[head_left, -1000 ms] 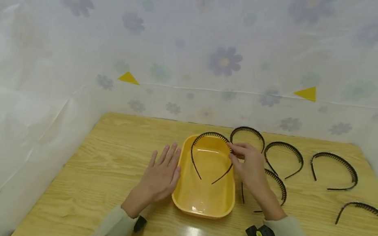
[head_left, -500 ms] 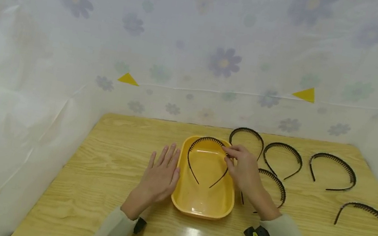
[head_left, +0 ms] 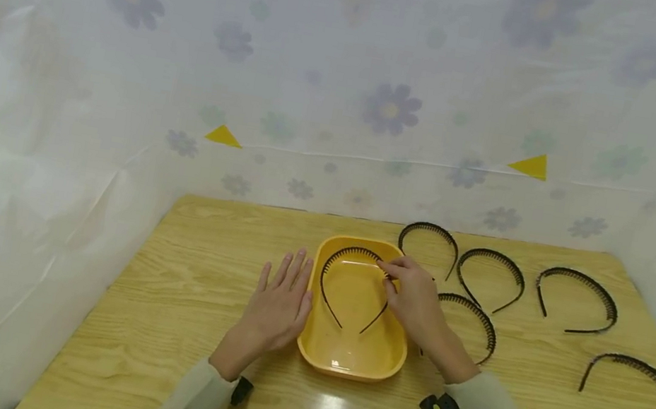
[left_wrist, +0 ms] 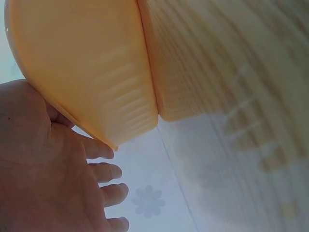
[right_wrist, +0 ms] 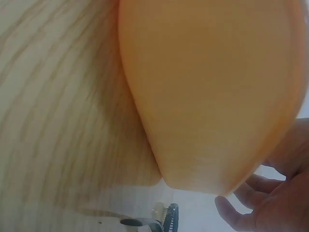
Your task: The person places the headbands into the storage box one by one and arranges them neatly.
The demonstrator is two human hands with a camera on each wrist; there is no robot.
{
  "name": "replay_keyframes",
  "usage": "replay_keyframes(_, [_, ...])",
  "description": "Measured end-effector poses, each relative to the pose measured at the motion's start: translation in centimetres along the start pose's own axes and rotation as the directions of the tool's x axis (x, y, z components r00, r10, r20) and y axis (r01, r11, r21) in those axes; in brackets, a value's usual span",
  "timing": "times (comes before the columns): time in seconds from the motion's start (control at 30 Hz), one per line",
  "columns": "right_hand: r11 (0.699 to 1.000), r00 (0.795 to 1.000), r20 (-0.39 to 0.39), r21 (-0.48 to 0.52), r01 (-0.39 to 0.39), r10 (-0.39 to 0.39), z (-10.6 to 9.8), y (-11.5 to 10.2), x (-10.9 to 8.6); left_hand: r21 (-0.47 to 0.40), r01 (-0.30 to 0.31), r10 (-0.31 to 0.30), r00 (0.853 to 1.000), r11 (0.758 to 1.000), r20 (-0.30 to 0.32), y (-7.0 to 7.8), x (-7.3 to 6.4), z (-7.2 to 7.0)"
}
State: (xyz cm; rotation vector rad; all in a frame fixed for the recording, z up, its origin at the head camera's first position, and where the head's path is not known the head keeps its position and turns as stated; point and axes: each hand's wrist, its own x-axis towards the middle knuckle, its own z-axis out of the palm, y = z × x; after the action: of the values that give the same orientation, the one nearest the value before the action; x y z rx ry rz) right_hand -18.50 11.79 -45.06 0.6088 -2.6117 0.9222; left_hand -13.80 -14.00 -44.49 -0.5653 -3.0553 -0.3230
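Now that the right hand [head_left: 413,297] has come lower, we find the black toothed headband [head_left: 357,250] within the outline of the yellow plastic tray [head_left: 351,351], where a second ago its arch stood out past the far rim. We take this to mean it is down between the walls or nearly so, though we cannot tell whether it touches the bottom. The right hand pinches the band between thumb and fingers on the arch's right side, so it is not yet let go. The left hand [head_left: 278,304], its fingers straight and gripping nothing, lies along the tray's left rim, as before. We count five other toothed headbands [head_left: 611,303] on the wood-grain table [head_left: 195,269], to the tray's right
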Motion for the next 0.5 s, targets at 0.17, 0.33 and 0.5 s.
replay_keyframes(0.17, [0.994,0.999,-0.003,-0.095,0.045,-0.045,0.8,0.0,0.1,0.006,0.001,-0.001,1.000,1.000,0.000,0.1,0.0,-0.1])
replay_keyframes(0.33, [0.986,0.995,-0.019,-0.138,0.095,-0.099,1.5,0.1,0.2,-0.005,-0.001,0.001,1.000,1.000,-0.009,0.0,0.1,0.2])
replay_keyframes(0.5, [0.978,0.990,-0.018,-0.159,0.136,-0.141,1.8,0.2,0.1,0.002,0.009,-0.009,1.000,1.000,-0.007,0.0,0.1,0.3])
